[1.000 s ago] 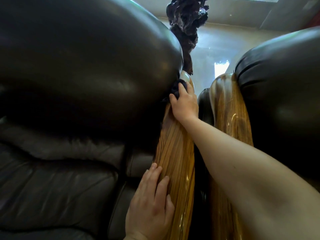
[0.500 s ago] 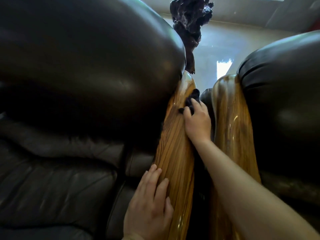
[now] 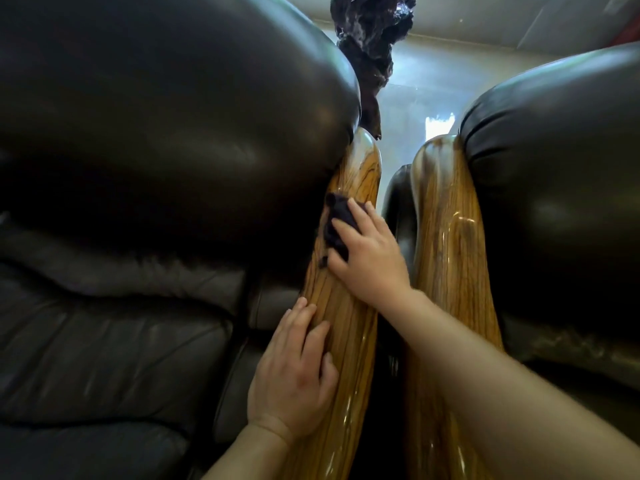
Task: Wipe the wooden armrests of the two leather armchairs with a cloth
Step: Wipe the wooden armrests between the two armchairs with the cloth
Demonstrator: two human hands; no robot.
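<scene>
Armrests of polished wood stood side by side between two dark leather armchairs, the left armrest under work. The left hand lay flat and open on its near stretch, holding nothing, as a second before. The right hand pressed a dark cloth under its fingers against the rail's middle, having drawn it back from the far tip in that second. The stroke looked about half done; the right armrest appeared unwiped so far.
</scene>
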